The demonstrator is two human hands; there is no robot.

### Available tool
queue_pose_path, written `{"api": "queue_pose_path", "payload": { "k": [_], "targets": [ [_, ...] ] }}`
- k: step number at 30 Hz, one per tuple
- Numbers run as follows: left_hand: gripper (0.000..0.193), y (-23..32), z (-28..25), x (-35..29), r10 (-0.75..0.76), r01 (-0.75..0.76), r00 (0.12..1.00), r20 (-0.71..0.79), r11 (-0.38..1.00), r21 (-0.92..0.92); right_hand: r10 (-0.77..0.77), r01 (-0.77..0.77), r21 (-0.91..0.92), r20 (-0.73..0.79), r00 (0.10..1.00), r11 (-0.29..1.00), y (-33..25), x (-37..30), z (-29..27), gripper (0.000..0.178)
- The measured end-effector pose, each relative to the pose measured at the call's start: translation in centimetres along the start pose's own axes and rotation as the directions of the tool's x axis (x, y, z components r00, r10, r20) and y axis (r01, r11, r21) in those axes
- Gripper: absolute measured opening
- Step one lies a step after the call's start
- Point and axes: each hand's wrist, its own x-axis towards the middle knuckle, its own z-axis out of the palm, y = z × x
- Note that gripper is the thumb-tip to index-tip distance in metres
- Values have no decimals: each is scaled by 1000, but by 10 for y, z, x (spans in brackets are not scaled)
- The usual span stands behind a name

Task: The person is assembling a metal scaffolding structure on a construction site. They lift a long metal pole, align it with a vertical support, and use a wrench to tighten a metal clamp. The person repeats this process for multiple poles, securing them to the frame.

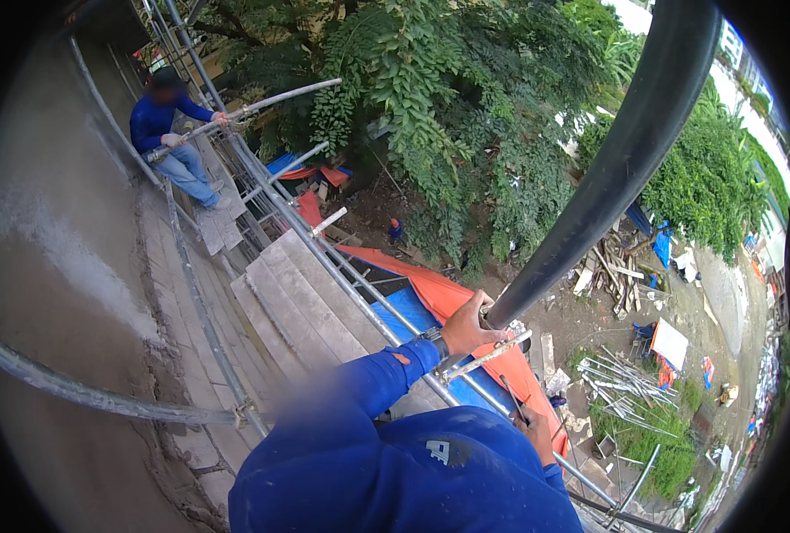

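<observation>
My left hand (470, 327), in a blue sleeve with a dark band at the wrist, is wrapped round the lower end of a thick black pipe (617, 160). The pipe slants up and out at the upper right. Just below that hand, a short whitish tube (493, 354) crosses the scaffold rail (351, 286) at a clamp (448, 375). Lower and to the right, my right hand (534, 430) is closed on a thin dark bar (512, 397) beside the rail. My sleeve and body hide part of the right arm.
Planks (299, 293) form the scaffold deck along a grey plastered wall (48, 249). A co-worker in blue (157, 120) sits farther along, holding a tube (279, 98). Far below are orange sheeting (430, 289), blue sheeting (408, 313), scattered timber (622, 275) and trees (466, 115).
</observation>
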Motion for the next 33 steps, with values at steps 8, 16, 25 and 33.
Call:
{"api": "queue_pose_path", "payload": {
  "k": [8,16,25,33],
  "targets": [
    [71,-6,3,1,75,-76,997,-18,995,-65,42,-39,-91,38,998,995,24,-21,7,16],
    [73,-15,14,-2,4,-9,999,-51,995,-97,59,-53,-112,51,997,992,-10,-16,-24,17],
    [61,-8,34,-6,-62,33,975,-214,990,-138,23,-19,-42,92,996,999,115,-74,-56,19],
    [59,-7,48,-8,10,20,917,-399,997,70,126,-121,-87,43,991,989,166,-148,-96,18]
  ]
}}
